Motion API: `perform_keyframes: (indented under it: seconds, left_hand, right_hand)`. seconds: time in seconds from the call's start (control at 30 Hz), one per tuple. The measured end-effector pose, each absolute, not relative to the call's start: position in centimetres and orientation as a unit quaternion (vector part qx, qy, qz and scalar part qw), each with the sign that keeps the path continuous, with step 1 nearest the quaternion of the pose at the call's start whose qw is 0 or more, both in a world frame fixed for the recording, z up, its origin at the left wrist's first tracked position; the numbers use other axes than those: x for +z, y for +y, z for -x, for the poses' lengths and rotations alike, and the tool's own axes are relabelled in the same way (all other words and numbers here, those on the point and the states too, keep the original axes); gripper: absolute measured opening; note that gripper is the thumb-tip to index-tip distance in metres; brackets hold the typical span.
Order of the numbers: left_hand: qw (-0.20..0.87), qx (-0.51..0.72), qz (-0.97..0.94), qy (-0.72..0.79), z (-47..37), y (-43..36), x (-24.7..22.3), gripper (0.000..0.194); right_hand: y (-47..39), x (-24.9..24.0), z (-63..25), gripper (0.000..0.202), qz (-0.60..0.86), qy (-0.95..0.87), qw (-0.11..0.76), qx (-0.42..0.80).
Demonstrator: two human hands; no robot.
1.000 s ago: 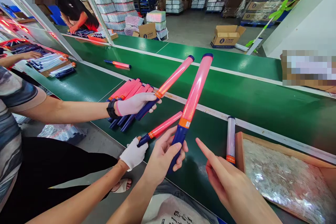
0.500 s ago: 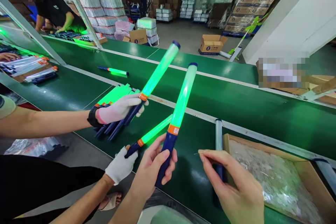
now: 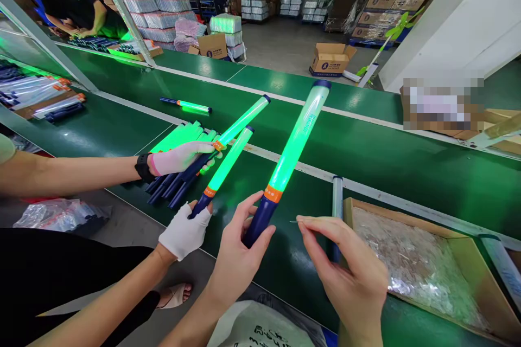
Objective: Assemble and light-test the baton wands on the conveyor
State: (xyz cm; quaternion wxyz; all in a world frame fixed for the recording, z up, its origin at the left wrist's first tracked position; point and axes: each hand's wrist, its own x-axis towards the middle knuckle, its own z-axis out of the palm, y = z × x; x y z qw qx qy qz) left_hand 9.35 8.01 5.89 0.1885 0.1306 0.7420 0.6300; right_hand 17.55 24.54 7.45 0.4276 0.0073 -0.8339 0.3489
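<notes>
My left hand (image 3: 242,249) is wrapped round the dark blue handle of a lit green light stick (image 3: 299,141), which leans up and to the right, its orange band just above my fingers. To its right, my right hand (image 3: 345,260) pinches a thin, clear little piece (image 3: 293,222) between thumb and fingertips, apart from the stick. Behind that hand an unlit stick (image 3: 337,195) lies beside a cardboard tray (image 3: 468,249) of small clear plastic pieces.
At my left, a co-worker's white-gloved hands (image 3: 185,236) hold two lit sticks (image 3: 230,165) over a pile of sticks (image 3: 173,184). One lit stick (image 3: 194,107) lies on the green belt (image 3: 366,157). Another person (image 3: 79,2) works at the far left.
The stick in my left hand has turned, its label now hidden and printing showing on the tube. My right hand has moved slightly left. The co-worker's sticks have shifted closer together.
</notes>
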Motion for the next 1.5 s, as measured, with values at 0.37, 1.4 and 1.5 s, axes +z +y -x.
perform_keyframes:
  seconds: [0.37,1.4,1.5]
  left_hand:
    - [0.034,0.543,-0.167,0.822,-9.3,8.5,5.3,0.047]
    - [0.137,0.484,-0.232,0.832,-10.1,8.9,7.3,0.043]
    - [0.137,0.485,-0.232,0.832,-10.2,8.8,7.3,0.043]
  right_hand:
    - [24.7,7.5,-17.3,0.026,-0.012,-0.842,0.435,0.318]
    - [22.4,5.0,-14.0,0.037,-0.025,-0.781,0.542,0.310]
    - [22.4,5.0,-14.1,0.037,-0.030,-0.791,0.545,0.275]
